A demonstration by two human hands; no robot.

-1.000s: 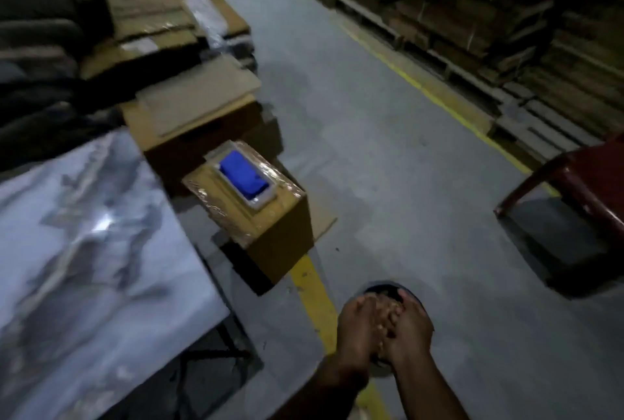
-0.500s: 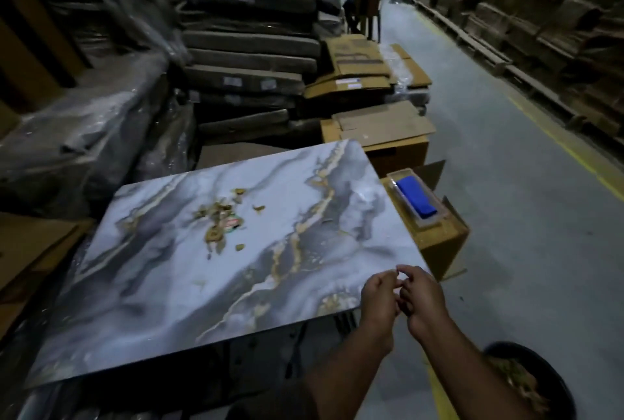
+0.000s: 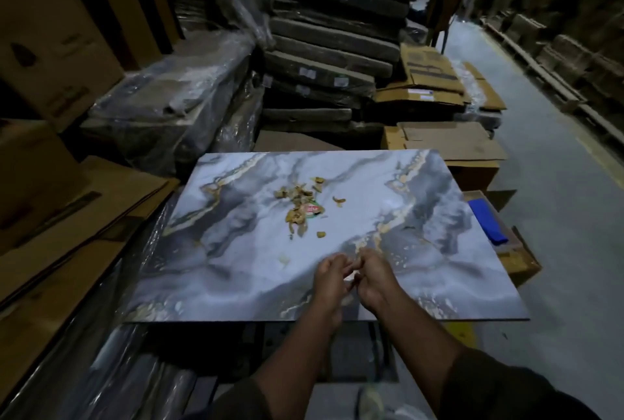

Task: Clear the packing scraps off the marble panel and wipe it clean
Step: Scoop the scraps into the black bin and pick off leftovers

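The marble panel (image 3: 236, 251), grey-white with gold veins, lies flat in front of me. A heap of tan packing scraps (image 3: 299, 203) with a red-and-green label piece sits near its middle. Loose bits lie nearer to me, one scrap (image 3: 320, 234) below the heap and another scrap (image 3: 283, 259) further left. My left hand (image 3: 329, 276) and my right hand (image 3: 374, 276) hover close together over the panel's near part, fingers curled and fingertips meeting. Neither hand plainly holds anything. A blue cloth (image 3: 488, 222) lies on a taped cardboard box (image 3: 520, 261) at the panel's right edge.
Wrapped slabs (image 3: 331, 48) are stacked behind the panel, with flattened cartons (image 3: 432, 82) beside them. Cardboard sheets (image 3: 67, 217) lean at the left. A concrete aisle (image 3: 557, 183) runs along the right, and a chair (image 3: 442, 11) stands far back.
My view swung from the floor bin back to the panel. Both hands moved from above the bin to over the panel's near part, still together.
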